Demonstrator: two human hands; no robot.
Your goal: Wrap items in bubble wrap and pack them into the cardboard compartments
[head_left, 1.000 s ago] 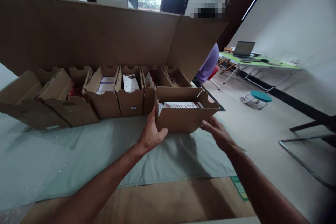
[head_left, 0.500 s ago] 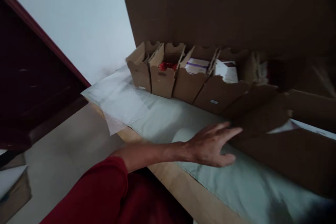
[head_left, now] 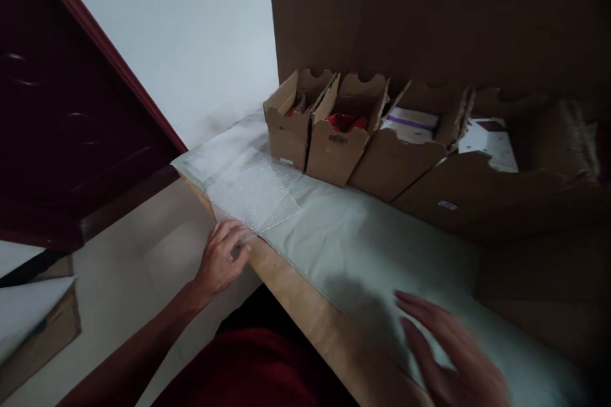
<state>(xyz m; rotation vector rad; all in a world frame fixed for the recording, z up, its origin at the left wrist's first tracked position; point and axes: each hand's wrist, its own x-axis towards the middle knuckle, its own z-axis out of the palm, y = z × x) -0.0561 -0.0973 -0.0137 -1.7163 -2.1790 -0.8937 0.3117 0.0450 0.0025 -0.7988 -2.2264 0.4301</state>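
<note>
At the left end of the table, clear bubble wrap bags (head_left: 252,194) lie flat, with one corner over the front edge. My left hand (head_left: 222,257) is at that corner, its fingers and thumb curled round the film. Lower right, my right hand (head_left: 449,350) hovers over the pale green cloth (head_left: 344,222), slightly blurred. Its thumb and fingers are apart and nothing is between them.
Behind the cloth stands a row of cardboard bins, including one with red packets (head_left: 346,122) and one with a white and purple box (head_left: 410,124). A tall cardboard panel (head_left: 405,13) rises behind them. A dark red door (head_left: 62,108) is at left.
My left hand has drawn back from the bins on the right to the bubble wrap on the left. My right hand has come into view. The camera has turned left.
</note>
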